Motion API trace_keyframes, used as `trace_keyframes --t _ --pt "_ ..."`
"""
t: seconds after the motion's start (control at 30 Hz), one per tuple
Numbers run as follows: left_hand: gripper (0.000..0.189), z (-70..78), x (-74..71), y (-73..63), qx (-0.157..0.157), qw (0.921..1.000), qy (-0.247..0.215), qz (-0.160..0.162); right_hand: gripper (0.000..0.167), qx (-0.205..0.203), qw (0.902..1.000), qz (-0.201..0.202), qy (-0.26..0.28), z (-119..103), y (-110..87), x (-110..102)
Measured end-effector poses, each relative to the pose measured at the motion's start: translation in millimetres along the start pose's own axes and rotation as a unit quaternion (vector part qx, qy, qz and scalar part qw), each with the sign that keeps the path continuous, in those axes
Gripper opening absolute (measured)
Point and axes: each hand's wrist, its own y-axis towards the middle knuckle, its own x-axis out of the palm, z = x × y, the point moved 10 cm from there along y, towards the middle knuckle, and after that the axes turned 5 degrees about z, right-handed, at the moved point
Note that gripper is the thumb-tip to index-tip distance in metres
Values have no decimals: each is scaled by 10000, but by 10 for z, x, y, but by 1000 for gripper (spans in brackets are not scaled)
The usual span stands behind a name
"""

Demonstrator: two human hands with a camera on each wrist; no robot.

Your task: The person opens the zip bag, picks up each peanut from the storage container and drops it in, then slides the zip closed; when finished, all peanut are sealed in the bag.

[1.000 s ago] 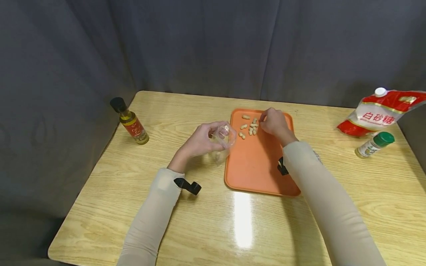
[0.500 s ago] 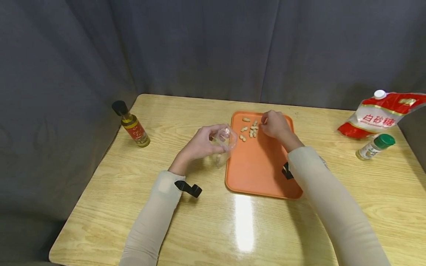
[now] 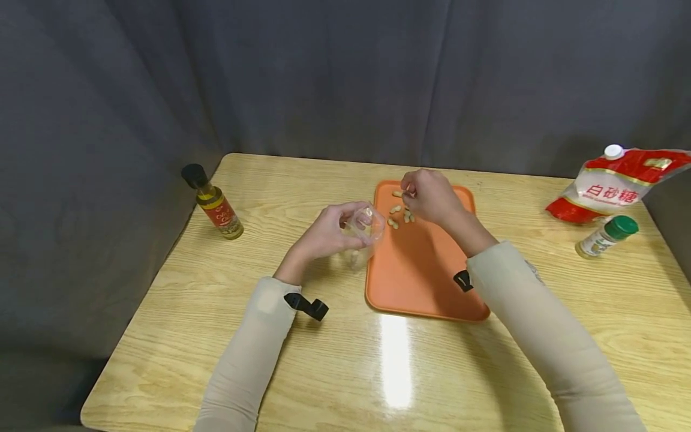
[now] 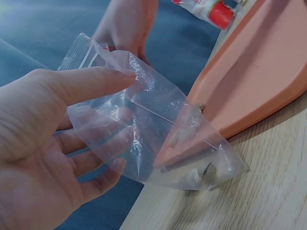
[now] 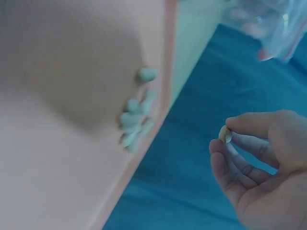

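My left hand (image 3: 326,231) holds a clear zip-lock bag (image 4: 153,105) beside the tray's left edge, its thumb against the near side and its fingers spread along the other. A peanut or so (image 4: 194,177) shows at the bag's bottom corner. Between thumb and fingertips, my right hand (image 3: 432,195) pinches a single unshelled peanut (image 5: 225,134), raised above the far part of the orange tray (image 3: 421,273). Several more peanuts (image 3: 408,215) lie loose on the tray's far left part; the right hand partly covers them in the head view.
An olive oil bottle (image 3: 220,210) stands at the far left of the wooden table (image 3: 302,372). To the right are a red-and-white sugar bag (image 3: 610,189) with a white cap and a green-capped shaker jar (image 3: 606,237). A dark curtain (image 3: 335,78) hangs behind the table.
My right hand has lifted from the peanuts with one pinched and moved left toward the bag. The left hand and bag have stayed nearly still.
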Motion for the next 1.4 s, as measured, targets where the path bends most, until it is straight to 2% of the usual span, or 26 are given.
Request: trace_keyframes --t 0.37,0.6,0.87,1.13,1.4 --pt "71 -14 11 14 5 10000 19 3 14 -734 9965 68 382 -595 -97 -107" --pt "71 -11 8 13 -38 10000 49 -61 12 -1000 9936 77 527 -831 -134 -149" --pt "70 -5 6 7 -25 9999 7 -103 10 -1203 9913 -3 527 -972 -161 -123" --pt "38 28 4 -2 232 9996 -108 -110 13 -1151 9909 -268 640 -1027 -180 -61" --pt "51 47 -1 -4 284 9995 -125 -108 13 -1299 9887 -282 700 -1054 -179 -54"
